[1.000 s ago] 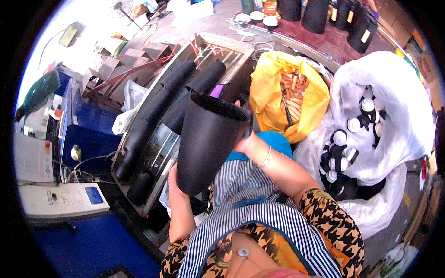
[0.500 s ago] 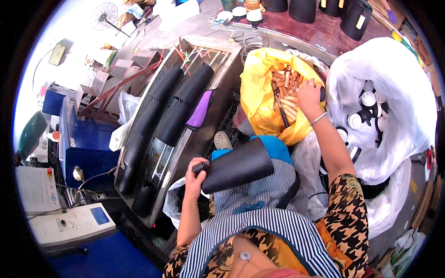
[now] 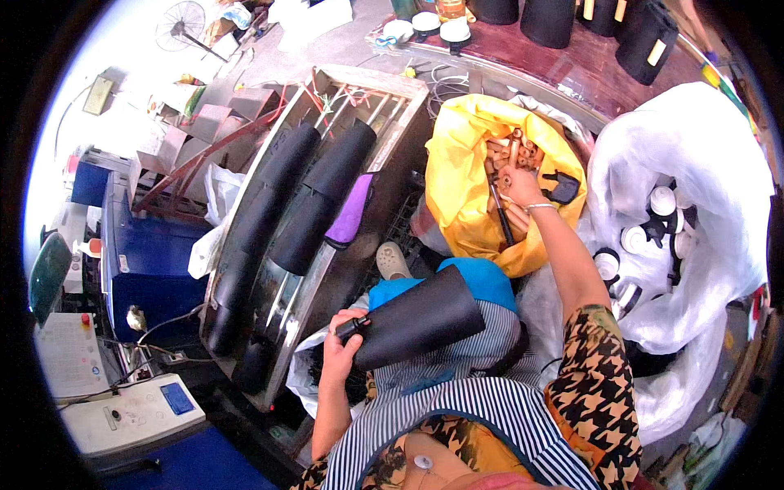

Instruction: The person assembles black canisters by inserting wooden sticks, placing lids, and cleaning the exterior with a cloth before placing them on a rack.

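Note:
My left hand (image 3: pixel 343 339) is closed on a small black fitting (image 3: pixel 353 329) at the narrow end of a black tapered tube (image 3: pixel 425 318), which lies across my lap. The tube's wide end points right. Deep in a yellow bag (image 3: pixel 453 196), my right hand (image 3: pixel 520 188) has its fingers curled among short wooden cylinders (image 3: pixel 527 153). Whether one is in its grip, I cannot make out. Beside that hand, a black plastic piece (image 3: pixel 561 186) rests in the bag. A black rod (image 3: pixel 501 214) leans there to the left.
Left of me stands a wooden-framed rack (image 3: pixel 322 249) bearing black tubes (image 3: pixel 304 230) and a purple cloth (image 3: pixel 351 211). On the right, a white plastic bag (image 3: pixel 608 151) holds black-and-white parts (image 3: pixel 634 239). Black containers (image 3: pixel 545 23) stand on the red table (image 3: pixel 498 57).
My right hand has moved left and down inside the yellow bag, uncovering the black plastic piece. My left hand still holds the tube's fitting. The whole view has shifted slightly.

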`<state>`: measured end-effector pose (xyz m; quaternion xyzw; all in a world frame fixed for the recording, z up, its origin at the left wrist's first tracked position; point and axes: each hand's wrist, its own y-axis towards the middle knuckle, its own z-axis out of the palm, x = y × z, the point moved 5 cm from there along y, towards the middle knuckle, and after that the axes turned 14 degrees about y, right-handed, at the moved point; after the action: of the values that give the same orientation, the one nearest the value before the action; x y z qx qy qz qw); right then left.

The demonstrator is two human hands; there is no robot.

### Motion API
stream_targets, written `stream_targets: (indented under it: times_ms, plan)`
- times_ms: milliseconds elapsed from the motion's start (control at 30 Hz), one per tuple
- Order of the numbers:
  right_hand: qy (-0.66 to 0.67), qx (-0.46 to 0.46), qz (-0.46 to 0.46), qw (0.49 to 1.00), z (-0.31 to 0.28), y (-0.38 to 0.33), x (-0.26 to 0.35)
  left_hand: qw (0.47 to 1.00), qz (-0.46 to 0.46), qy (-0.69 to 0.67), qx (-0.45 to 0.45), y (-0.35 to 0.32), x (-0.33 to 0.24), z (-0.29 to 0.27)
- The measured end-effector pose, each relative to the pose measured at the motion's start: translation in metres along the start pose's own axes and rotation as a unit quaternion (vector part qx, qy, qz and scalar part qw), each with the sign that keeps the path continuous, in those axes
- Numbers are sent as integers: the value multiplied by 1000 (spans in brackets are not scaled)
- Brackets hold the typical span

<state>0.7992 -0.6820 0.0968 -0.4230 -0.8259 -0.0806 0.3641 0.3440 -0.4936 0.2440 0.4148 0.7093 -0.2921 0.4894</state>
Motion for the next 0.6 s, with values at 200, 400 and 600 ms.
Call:
stream_targets:
  times_ms: [200, 400, 600]
  plan:
    - [115, -152, -218, 957, -73, -118, 112, 995, 57, 76, 11, 10, -5, 13]
    - [-49, 62, -444, 893, 5, -232, 259, 998, 48, 40, -1, -9, -7, 14]
    - [46, 83, -518, 850, 57, -272, 310, 994, 54, -29, -90, -39, -8, 8]
